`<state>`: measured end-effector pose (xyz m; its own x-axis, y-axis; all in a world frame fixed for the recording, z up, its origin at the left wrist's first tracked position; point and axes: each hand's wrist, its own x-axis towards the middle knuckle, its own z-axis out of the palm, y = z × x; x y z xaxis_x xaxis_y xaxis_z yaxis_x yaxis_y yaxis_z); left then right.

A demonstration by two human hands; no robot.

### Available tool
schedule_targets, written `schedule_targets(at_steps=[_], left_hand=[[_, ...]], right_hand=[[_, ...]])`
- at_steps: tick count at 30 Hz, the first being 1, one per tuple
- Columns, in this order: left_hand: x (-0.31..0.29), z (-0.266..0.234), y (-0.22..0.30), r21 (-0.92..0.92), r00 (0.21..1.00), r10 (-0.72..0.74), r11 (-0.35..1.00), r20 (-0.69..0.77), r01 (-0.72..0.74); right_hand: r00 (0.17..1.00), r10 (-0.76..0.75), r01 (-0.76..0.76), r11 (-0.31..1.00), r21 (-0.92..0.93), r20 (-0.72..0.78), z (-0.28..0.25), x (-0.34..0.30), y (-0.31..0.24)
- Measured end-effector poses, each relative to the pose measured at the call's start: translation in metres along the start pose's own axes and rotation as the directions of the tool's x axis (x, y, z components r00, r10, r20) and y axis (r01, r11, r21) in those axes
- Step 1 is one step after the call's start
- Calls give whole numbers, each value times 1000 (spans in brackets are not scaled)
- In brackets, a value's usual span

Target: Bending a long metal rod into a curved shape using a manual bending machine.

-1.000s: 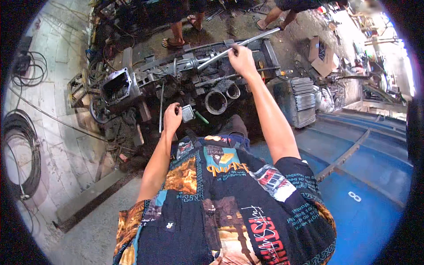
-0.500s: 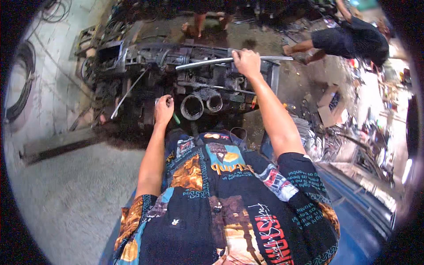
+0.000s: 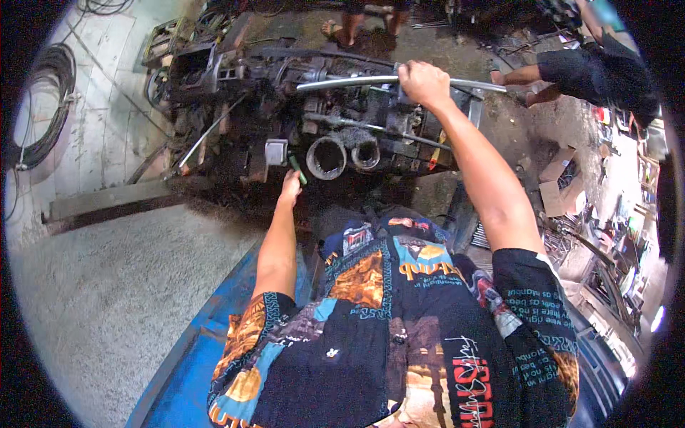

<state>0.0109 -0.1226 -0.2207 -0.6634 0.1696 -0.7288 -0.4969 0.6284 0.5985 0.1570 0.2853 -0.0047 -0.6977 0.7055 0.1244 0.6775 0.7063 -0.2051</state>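
My right hand is closed around a long, shiny metal bar that lies crosswise above a dark, greasy machine. My left hand is lower down at the machine's near side, with its fingers closed on a short green handle. Just beyond that hand sits a square, light metal block. Two round, open metal rings, a larger one and a smaller one, face me to the right of the handle. A thin metal rod slants at the machine's left.
Coiled black cable hangs on the pale wall at left. A beam borders the grey floor. At right, a cardboard box stands among scattered metal parts. Another person is at the upper right; bare feet show at the top.
My left hand has moved off the square metal block, down and to the right, onto the green handle. The right hand stays on the metal bar. The whole view has shifted slightly.
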Motion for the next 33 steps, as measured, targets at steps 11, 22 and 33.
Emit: schedule_targets(at_steps=[11, 22, 33], left_hand=[[-11, -13, 89, -38, 982, -114, 992, 150, 121], [-8, 3, 81, 161, 995, -104, 982, -3, 104], [-45, -2, 71, 642, 929, 351, 740, -115, -200]], right_hand=[[999, 22, -24, 998, 54, 36, -11, 3, -9], [998, 65, -63, 994, 89, -15, -15, -1, -6], [994, 79, -74, 996, 57, -79, -12, -5, -12]])
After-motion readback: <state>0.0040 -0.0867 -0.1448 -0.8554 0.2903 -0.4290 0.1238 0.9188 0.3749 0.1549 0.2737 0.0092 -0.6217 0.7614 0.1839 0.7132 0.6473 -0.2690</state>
